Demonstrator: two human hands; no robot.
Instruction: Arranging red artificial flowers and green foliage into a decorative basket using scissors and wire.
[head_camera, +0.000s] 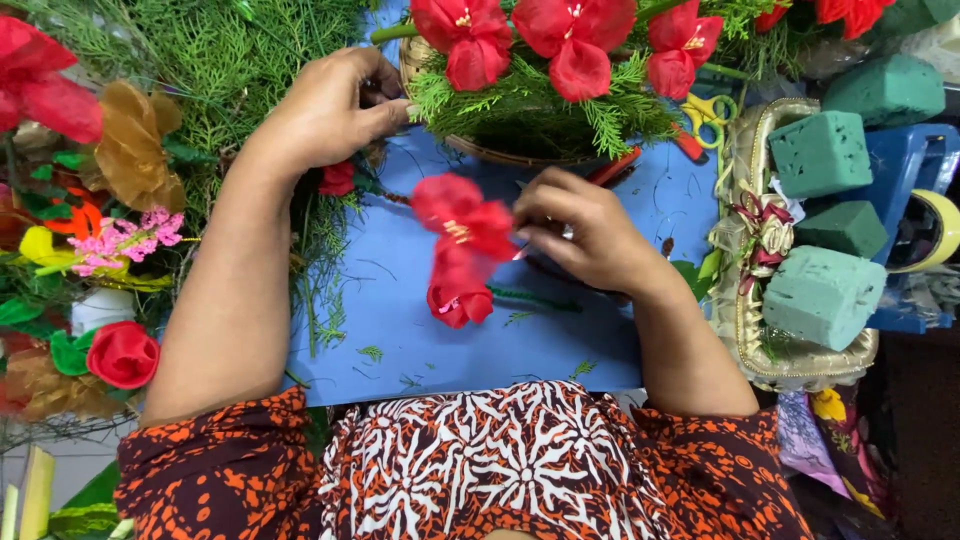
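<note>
My left hand (330, 108) grips the rim of a woven basket (480, 148) that is filled with green fern sprigs and red artificial flowers (572, 42). My right hand (585, 232) is closed on the stem of a red artificial flower (462, 220) held just over the blue board (420, 340). A second red bloom (458, 295) with a green stem lies right below it on the board. What the right fingers hide beneath them I cannot make out.
Green foam blocks (820, 152) sit in a gold-trimmed basket (745, 330) at the right. Yellow-handled scissors (708, 108) lie near the arrangement. Loose greenery (220, 50), a red rose (122, 354) and pink and orange flowers (120, 235) crowd the left.
</note>
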